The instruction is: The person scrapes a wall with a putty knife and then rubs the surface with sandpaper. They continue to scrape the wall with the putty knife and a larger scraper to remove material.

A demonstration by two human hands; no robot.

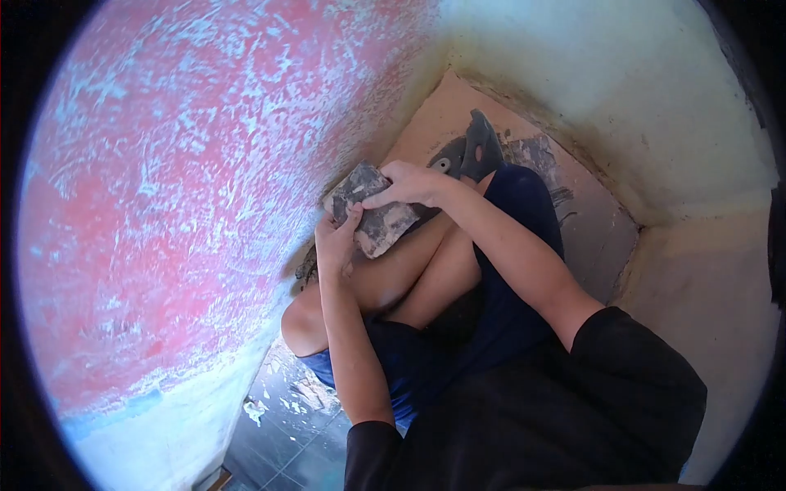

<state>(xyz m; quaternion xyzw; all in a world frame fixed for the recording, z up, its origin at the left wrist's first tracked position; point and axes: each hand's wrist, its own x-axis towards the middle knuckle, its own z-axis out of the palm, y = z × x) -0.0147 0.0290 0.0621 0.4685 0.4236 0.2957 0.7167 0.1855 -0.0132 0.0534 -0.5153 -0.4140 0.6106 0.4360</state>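
Note:
Between my two hands is a flat grey slab (385, 219), rough and dusty, with pale patches on its face. It looks like a broken piece of tile, but I cannot be sure. My left hand (334, 241) grips its near left side, with the thumb on the upper face. My right hand (411, 184) is closed on its right side, with fingers and thumb on the edge and face. The slab is tilted above my bent legs (426, 266), close to the wall. Its underside is hidden.
A pink wall (188, 188) with pale scraped patches rises at my left. Paint flakes (303, 393) litter the dark tiled floor (282, 454). Beyond my knees, a dark grey flat object (483, 143) with an oval hole lies near the room's corner. Pale walls (622, 90) stand ahead and right.

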